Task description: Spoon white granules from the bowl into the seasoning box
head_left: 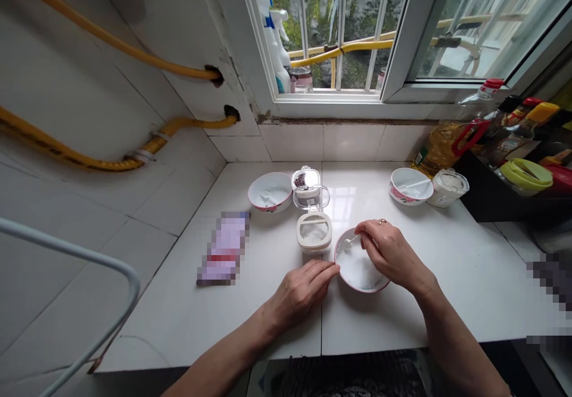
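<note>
A white bowl (365,290) with a pinkish rim stands on the counter, filled with a white grainy substance (363,269). My right hand (388,254) is over it, closed on a small white spoon (350,243) whose tip is in the white grains. With its fingers together, my left hand (306,287) holds the bowl's left rim. Just behind my left hand sits an open square jar (314,243), its clear lid tipped back and white contents inside. Behind that is another clear-lidded jar (306,180) with dark contents.
A flowered bowl (270,206) with a white spoon stands at the back left, near a blurred purple packet (223,248). Back right are another flowered bowl (404,197), a lidded jar (448,189), an oil bottle (440,143) and a black rack (485,197) of bottles.
</note>
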Motion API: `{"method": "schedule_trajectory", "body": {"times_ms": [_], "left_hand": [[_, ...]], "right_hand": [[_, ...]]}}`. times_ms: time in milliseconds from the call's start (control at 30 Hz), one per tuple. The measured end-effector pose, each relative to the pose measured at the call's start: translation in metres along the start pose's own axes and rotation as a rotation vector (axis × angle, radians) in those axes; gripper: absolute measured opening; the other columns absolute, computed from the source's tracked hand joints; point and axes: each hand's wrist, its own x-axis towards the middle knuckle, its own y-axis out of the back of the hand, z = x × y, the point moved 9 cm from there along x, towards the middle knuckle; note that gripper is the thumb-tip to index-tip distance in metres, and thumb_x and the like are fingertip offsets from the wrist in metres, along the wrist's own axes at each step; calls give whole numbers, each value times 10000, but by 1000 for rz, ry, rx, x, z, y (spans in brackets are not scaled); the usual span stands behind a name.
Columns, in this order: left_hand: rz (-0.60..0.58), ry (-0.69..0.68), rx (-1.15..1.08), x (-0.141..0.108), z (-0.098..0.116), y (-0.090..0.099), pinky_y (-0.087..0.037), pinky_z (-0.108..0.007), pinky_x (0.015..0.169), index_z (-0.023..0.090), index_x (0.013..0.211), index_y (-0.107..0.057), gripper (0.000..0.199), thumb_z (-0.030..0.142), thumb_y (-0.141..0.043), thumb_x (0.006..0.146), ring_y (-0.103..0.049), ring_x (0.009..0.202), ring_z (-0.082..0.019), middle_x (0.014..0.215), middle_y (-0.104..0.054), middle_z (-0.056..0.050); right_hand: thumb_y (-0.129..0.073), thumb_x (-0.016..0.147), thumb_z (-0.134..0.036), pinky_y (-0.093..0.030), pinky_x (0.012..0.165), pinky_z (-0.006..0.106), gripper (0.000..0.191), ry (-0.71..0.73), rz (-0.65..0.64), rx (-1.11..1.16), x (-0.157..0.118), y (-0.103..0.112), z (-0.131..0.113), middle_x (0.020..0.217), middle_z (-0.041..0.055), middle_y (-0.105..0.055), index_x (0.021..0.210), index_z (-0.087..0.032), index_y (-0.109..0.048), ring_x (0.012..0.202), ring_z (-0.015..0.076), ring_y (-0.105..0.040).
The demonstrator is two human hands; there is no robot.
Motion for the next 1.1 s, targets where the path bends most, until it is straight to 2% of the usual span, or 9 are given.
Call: {"method": "schedule_trajectory", "body": {"times_ms": [167, 367, 533, 667, 833, 1100], "left_hand": [[3, 4, -3, 0, 0, 0, -629, -305, 738, 117, 1228, -573, 316, 61, -432, 951, -711, 904, -193, 1025, -735, -116], [16, -15, 12, 2, 2, 2, -629, -299, 707, 109, 1207, -580, 295, 67, -429, 957, -709, 865, -191, 998, -739, -113], [10, -9, 23, 2, 2, 1, -626, -296, 723, 116, 1213, -577, 304, 61, -427, 954, -713, 878, -188, 1004, -739, -114], [17, -20, 10, 2, 3, 2, -630, -311, 716, 101, 1201, -577, 299, 54, -427, 947, -716, 874, -202, 1003, -739, -125], [13, -15, 10, 2, 2, 1, -629, -305, 728, 114, 1219, -571, 315, 58, -427, 945, -719, 885, -197, 1004, -739, -122], [19, -11, 13, 1, 1, 1, -627, -295, 722, 123, 1242, -570, 334, 65, -434, 942, -717, 884, -189, 1006, -737, -118]], "right_hand": [[-399, 897, -66, -480, 729, 333, 241, 6, -41, 74, 0, -4, -1, 803, 60, -699, 878, -187, -606, 731, 195, -602], [-406, 878, -102, -459, 700, 308, 228, -141, -17, 214, 1, -1, 11, 668, 2, -645, 825, -215, -598, 662, 169, -594], [-416, 863, -139, -444, 671, 288, 208, -234, -48, 361, 1, -7, 18, 621, -18, -642, 764, -217, -581, 623, 156, -592], [-433, 847, -172, -449, 656, 276, 185, -316, -31, 480, -1, -8, 23, 603, -21, -641, 749, -207, -585, 611, 150, -593], [-451, 827, -203, -457, 662, 282, 178, -351, -52, 579, -2, -11, 23, 578, -16, -647, 734, -200, -603, 597, 151, -595], [-523, 773, -279, -486, 637, 308, 150, -458, 44, 820, -2, -1, 46, 522, 3, -647, 728, -186, -633, 550, 164, -583]]}}
